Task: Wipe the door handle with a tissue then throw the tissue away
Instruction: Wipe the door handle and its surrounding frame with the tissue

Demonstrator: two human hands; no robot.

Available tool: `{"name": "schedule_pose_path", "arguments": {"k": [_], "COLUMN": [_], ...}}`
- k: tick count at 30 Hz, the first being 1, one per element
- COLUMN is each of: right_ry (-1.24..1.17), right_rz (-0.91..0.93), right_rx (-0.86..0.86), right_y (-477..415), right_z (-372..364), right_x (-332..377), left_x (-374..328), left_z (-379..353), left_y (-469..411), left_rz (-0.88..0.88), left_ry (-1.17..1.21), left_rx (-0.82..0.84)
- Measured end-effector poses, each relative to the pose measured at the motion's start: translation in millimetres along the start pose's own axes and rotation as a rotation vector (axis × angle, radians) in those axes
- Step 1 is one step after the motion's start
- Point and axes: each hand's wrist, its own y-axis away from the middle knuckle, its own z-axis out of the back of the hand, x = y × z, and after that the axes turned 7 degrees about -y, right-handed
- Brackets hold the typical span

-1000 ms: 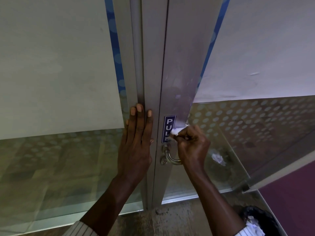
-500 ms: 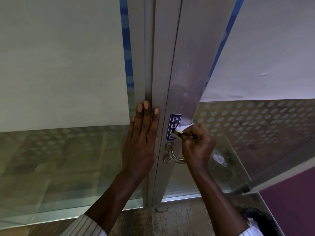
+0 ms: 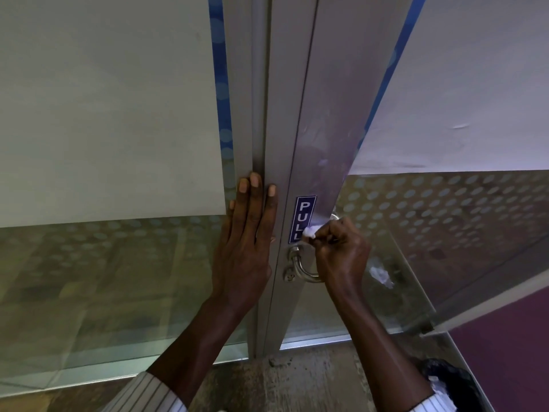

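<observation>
Your right hand (image 3: pixel 341 251) pinches the tissue (image 3: pixel 310 231) on the handle (image 3: pixel 303 270); your left hand (image 3: pixel 246 248), at nine o'clock, presses flat. A loose pinch drops it.

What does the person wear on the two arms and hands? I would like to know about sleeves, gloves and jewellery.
Both hands are bare: no gloves, and no rings or watch can be seen on the left hand or the right hand. The forearms are uncovered. Light sleeves with thin dark stripes sit pushed back near the elbows, the left sleeve and the right sleeve at the bottom edge of the view.
</observation>
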Motion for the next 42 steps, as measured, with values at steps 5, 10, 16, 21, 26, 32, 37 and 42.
{"name": "schedule_pose_path", "arguments": {"k": [5, 10, 16, 21, 26, 32, 37, 42], "right_ry": [0.090, -0.009, 0.069, 0.006, -0.085, -0.003, -0.023, -0.069], "right_rz": [0.067, 0.230, 0.081, 0.086, 0.171, -0.047, 0.097, 0.148], "right_rx": [0.024, -0.084, 0.009, -0.032, -0.121, 0.017, -0.081, -0.093], "right_y": [-4.9, -28.7, 4.7, -13.0, -31.5, 1.0, -26.0, -31.9], "right_z": [5.3, 14.7, 3.8, 10.3, 15.3, 2.4, 15.6, 15.8], "right_x": [7.5, 25.1, -2.0, 10.0, 22.2, -4.1, 24.3, 29.3], "left_x": [-0.3, -0.1, 0.3, 0.5, -1.0, -0.6, 0.4, 0.2], "left_z": [-0.2, -2.2, -4.1, -3.6, -4.9, -6.8, -7.4, -6.9], "left_y": [0.3, 0.8, 1.5, 1.8, 1.7, 2.1, 2.3, 2.2], "left_rz": [-0.001, -0.003, -0.001, -0.010, 0.001, 0.006, 0.002, -0.002], "left_ry": [0.000, -0.008, -0.003, -0.014, -0.014, -0.026, -0.019, -0.021], "left_rx": [-0.004, -0.008, -0.009, -0.008, -0.013, -0.022, -0.012, -0.012]}}
